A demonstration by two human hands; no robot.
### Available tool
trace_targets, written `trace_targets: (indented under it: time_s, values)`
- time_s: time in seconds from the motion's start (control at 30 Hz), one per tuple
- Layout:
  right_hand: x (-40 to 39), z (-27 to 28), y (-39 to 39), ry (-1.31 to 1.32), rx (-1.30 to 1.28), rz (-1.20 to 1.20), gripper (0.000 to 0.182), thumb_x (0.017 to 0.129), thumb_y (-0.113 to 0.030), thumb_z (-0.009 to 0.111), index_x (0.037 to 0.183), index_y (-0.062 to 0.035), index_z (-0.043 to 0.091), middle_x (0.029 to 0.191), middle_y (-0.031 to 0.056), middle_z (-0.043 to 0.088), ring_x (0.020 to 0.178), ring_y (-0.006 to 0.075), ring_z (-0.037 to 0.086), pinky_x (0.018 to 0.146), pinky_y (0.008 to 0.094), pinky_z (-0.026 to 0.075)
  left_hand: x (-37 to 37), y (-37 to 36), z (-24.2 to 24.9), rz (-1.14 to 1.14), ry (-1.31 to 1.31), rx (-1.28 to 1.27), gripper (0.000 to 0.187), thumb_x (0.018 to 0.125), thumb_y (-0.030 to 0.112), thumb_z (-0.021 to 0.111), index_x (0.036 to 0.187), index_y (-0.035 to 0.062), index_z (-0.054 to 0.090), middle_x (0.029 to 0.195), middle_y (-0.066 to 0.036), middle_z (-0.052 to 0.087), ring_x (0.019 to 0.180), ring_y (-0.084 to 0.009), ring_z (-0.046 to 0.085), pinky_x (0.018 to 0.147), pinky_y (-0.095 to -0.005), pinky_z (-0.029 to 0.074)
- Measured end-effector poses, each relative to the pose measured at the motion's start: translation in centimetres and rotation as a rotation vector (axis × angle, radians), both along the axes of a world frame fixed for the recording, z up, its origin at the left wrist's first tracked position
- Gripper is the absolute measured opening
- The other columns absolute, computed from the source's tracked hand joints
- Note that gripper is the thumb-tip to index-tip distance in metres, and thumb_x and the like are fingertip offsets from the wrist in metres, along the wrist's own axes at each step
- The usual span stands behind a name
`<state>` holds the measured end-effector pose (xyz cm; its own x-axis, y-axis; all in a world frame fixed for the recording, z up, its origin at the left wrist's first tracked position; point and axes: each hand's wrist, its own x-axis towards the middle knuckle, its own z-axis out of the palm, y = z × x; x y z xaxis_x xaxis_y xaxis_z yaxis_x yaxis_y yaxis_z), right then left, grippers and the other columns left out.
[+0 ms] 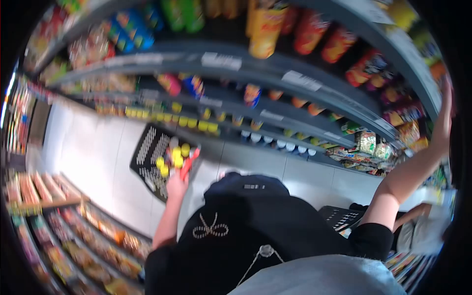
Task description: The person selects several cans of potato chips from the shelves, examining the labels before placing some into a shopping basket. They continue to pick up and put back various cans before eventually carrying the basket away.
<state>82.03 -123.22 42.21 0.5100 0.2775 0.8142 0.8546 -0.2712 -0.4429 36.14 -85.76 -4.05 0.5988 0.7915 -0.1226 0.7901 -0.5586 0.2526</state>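
My left hand (176, 186) is wrapped around the red handle (189, 164) of a black shopping basket (141, 147), held low over the floor. Several small items with yellow lids (178, 156) lie inside it. Far out on the right, my right hand (446, 101) is raised to the shelf edge, beside colourful packets (409, 132). Its fingers are dim and blurred at the rim of the view, so I cannot tell what they touch.
Grey shelves (182, 61) curve across the front, with red canisters (310, 35), a yellow canister (268, 32) and yellow-lidded cups (196, 124). Packaged goods (93, 241) fill a low display at left. Another person (418, 228) is at the right, near a second black basket (339, 216).
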Motion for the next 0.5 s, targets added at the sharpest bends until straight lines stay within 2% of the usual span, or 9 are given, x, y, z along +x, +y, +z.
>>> trace_targets:
  time_s: [0.03, 0.1, 0.13, 0.17, 0.23, 0.3, 0.37, 0.4, 0.5]
  values:
    - [-5.2, -3.9, 3.8, -0.286, -0.156, -0.263, 0.034, 0.082, 0.003, 0.047, 0.115, 0.013, 0.049, 0.11, 0.0226, 0.057, 0.107, 0.0272, 0.054, 0.097, 0.038, 0.04, 0.7, -0.3, 1.7, 0.054, 0.037, -0.101, 0.036, 0.08, 0.036, 0.057, 0.101, 0.0083, 0.05, 0.075, -0.019, 0.062, 0.069, -0.039, 0.06, 0.061, -0.0488, 0.048]
    - [-12.9, -9.5, 9.0, -0.143, 0.006, -0.132, 0.032, 0.076, 0.0, 0.056, 0.107, 0.0072, 0.057, 0.098, 0.0127, 0.065, 0.084, 0.0221, 0.063, 0.083, 0.0353, 0.048, -0.2, 0.6, -0.7, 0.033, -0.019, -0.177, 0.034, 0.08, 0.037, 0.057, 0.097, 0.009, 0.05, 0.078, -0.021, 0.062, 0.074, -0.0392, 0.06, 0.066, -0.0487, 0.047]
    - [-13.8, -11.2, 9.0, -0.088, -0.159, 0.029, 0.032, 0.076, -0.001, 0.059, 0.107, 0.0055, 0.058, 0.097, 0.013, 0.065, 0.084, 0.0203, 0.063, 0.081, 0.0324, 0.048, 0.2, 0.2, 0.5, 0.066, 0.009, -0.212, 0.033, 0.079, 0.037, 0.059, 0.094, 0.0091, 0.052, 0.079, -0.021, 0.062, 0.074, -0.0392, 0.06, 0.066, -0.0487, 0.047]
    - [-14.3, -12.8, 9.4, -0.041, -0.315, 0.189, 0.032, 0.075, -0.001, 0.061, 0.107, 0.0037, 0.058, 0.096, 0.0133, 0.065, 0.083, 0.0185, 0.063, 0.079, 0.0294, 0.048, -0.3, -0.3, -0.2, 0.033, -0.099, -0.112, 0.032, 0.078, 0.037, 0.061, 0.086, 0.0077, 0.054, 0.073, -0.018, 0.061, 0.068, -0.0377, 0.06, 0.061, -0.0466, 0.048]
    - [-14.4, -15.9, 11.4, 0.16, -0.604, 0.325, 0.029, 0.077, -0.004, 0.064, 0.103, 0.0045, 0.059, 0.091, 0.0139, 0.065, 0.083, 0.0184, 0.063, 0.079, 0.0306, 0.048, -0.6, -1.0, -0.3, -0.087, -0.197, 0.055, 0.032, 0.077, 0.038, 0.063, 0.079, 0.0066, 0.055, 0.066, -0.016, 0.06, 0.061, -0.0356, 0.06, 0.055, -0.0435, 0.048]
    - [-14.2, -20.9, 13.4, 0.193, -0.717, 0.393, 0.035, 0.075, -0.016, 0.068, 0.105, -0.0009, 0.059, 0.088, 0.0117, 0.065, 0.081, 0.0214, 0.064, 0.076, 0.0295, 0.049, -0.6, -1.9, 0.0, -0.117, -0.234, 0.089, 0.035, 0.078, 0.04, 0.062, 0.075, 0.0056, 0.056, 0.062, -0.015, 0.059, 0.056, -0.0339, 0.059, 0.051, -0.0413, 0.047]
    - [-15.1, -24.6, 15.2, 0.404, -0.851, 0.546, 0.037, 0.075, -0.021, 0.069, 0.106, -0.0023, 0.059, 0.089, 0.0127, 0.064, 0.082, 0.0229, 0.064, 0.076, 0.0315, 0.049, -0.3, -3.0, 1.6, -0.023, -0.214, -0.138, 0.032, 0.079, 0.036, 0.062, 0.082, 0.0045, 0.059, 0.067, -0.017, 0.06, 0.066, -0.0365, 0.059, 0.058, -0.0434, 0.047]
    - [-15.7, -26.2, 16.0, 0.415, -0.89, 0.652, 0.038, 0.076, -0.022, 0.068, 0.107, -0.0017, 0.058, 0.089, 0.0138, 0.064, 0.084, 0.0237, 0.063, 0.076, 0.0325, 0.049, -0.2, -3.5, 1.9, 0.021, -0.236, -0.198, 0.033, 0.079, 0.037, 0.062, 0.077, 0.0036, 0.059, 0.068, -0.018, 0.06, 0.066, -0.0362, 0.059, 0.058, -0.0434, 0.047]
    - [-18.3, -30.4, 18.5, 0.558, -0.941, 0.884, 0.042, 0.077, -0.026, 0.066, 0.108, 0.0002, 0.056, 0.093, 0.017, 0.063, 0.087, 0.027, 0.063, 0.077, 0.0354, 0.049, -0.2, -4.5, 2.9, 0.027, -0.145, -0.402, 0.032, 0.079, 0.034, 0.062, 0.079, 0.0028, 0.06, 0.07, -0.018, 0.059, 0.07, -0.0359, 0.058, 0.064, -0.0415, 0.046]
